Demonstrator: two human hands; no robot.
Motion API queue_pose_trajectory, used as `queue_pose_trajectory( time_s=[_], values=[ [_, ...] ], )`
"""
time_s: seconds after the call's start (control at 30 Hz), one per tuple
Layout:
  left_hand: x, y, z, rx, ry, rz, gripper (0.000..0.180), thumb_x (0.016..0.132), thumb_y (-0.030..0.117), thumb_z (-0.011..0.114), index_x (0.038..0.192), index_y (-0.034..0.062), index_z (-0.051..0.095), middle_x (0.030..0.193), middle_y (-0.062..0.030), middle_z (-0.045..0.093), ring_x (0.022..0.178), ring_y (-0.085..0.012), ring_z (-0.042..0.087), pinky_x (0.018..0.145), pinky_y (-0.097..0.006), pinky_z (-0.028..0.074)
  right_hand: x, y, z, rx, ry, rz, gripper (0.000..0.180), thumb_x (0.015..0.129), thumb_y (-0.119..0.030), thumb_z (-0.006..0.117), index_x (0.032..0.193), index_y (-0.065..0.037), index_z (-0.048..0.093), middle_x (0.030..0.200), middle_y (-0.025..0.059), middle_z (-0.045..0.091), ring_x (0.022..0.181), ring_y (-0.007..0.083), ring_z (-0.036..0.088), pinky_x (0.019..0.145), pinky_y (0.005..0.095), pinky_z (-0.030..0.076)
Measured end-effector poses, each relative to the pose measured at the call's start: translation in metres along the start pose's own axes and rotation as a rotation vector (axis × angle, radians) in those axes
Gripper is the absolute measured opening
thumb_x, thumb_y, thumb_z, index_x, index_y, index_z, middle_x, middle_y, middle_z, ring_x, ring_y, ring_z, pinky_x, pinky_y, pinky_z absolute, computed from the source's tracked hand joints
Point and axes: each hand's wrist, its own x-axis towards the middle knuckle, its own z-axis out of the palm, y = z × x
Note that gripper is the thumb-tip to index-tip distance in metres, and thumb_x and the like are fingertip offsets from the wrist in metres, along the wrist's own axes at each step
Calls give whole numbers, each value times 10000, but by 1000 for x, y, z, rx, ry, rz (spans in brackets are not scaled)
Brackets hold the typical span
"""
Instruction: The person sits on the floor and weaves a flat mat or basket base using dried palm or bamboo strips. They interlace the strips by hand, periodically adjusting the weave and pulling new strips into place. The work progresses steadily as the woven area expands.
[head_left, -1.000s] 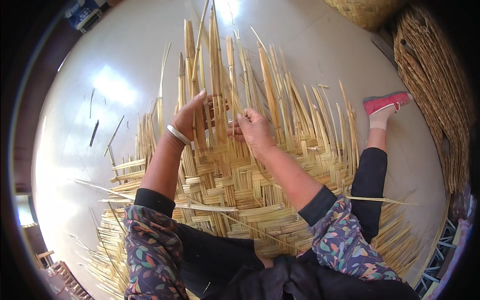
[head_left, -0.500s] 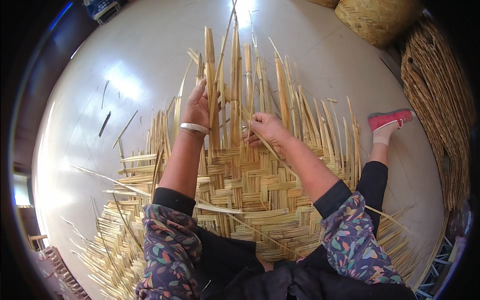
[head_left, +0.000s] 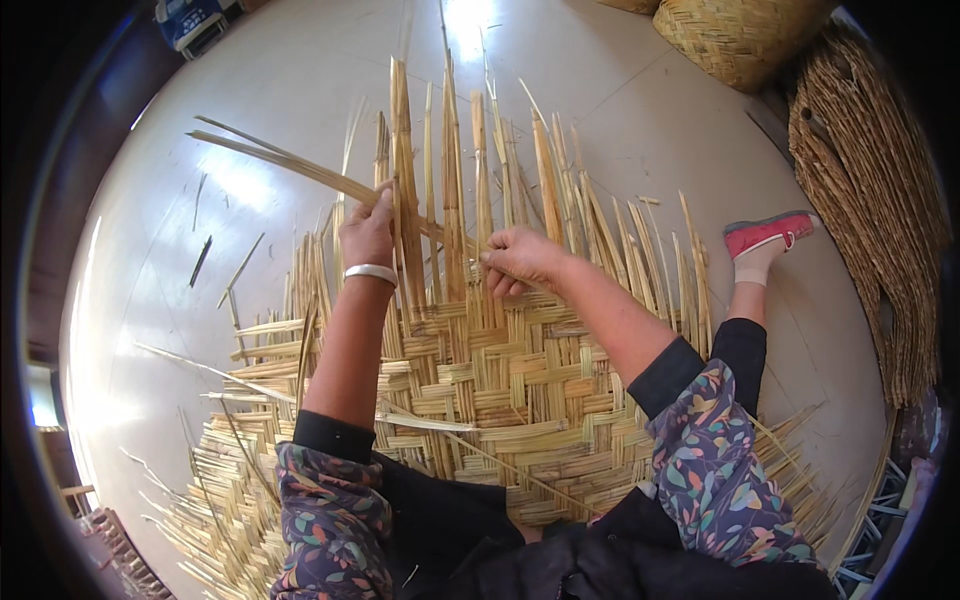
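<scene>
A large woven bamboo mat lies on the floor under me, with loose upright strips fanning out at its far edge. My left hand, with a silver bangle on the wrist, grips a long bamboo strip that runs up to the left across the upright strips. My right hand pinches the same strip where it crosses the mat's far edge. Both hands sit at the boundary between the woven part and the loose strips.
My leg with a red shoe stretches out at the right. A woven basket stands at the top right. A bundle of brown strips lies along the right edge. Stray splinters lie on the pale floor at left.
A long strip now lies crosswise between both hands, lifted up to the left. My left hand has shifted slightly left and closed on it; my right hand has moved a little nearer to me.
</scene>
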Motion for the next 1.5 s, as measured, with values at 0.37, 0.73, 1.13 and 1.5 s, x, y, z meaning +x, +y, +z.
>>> queue_pose_trajectory(
  time_s=[0.37, 0.73, 1.13, 1.5],
  values=[
    [-42, -23, -82, 16, 215, -183, 173, 845, 88, 616, 1002, 18, 631, 884, -86, 658, 708, -148, 636, 566, -230, 539, -8, -9, -3, -615, -36, 126, 152, 903, -160, 495, 877, -33, 575, 675, 44, 623, 528, 115, 600, 455, 254, 466],
    [-67, -30, -99, -153, 303, -387, 265, 816, 105, 664, 1033, 9, 546, 869, -80, 620, 714, -181, 640, 525, -241, 556, -14, -4, 8, -761, -94, 200, 180, 906, -168, 491, 811, -29, 554, 676, 54, 624, 538, 129, 595, 480, 282, 468],
    [-67, -10, -137, -319, 483, -311, 203, 876, 204, 598, 938, 25, 524, 892, -119, 600, 779, -247, 642, 569, -299, 554, -14, -44, 71, -1337, 236, -365, 174, 829, -147, 514, 849, -10, 619, 899, 179, 614, 893, 338, 598, 778, 441, 482],
    [-45, -16, -143, -123, 216, -189, 244, 937, 262, 486, 976, 30, 551, 888, -106, 633, 740, -194, 649, 581, -274, 547, 37, -49, 140, -917, 91, -327, 219, 849, -280, 572, 917, -88, 650, 898, 113, 629, 915, 283, 600, 819, 389, 472]
  ],
)
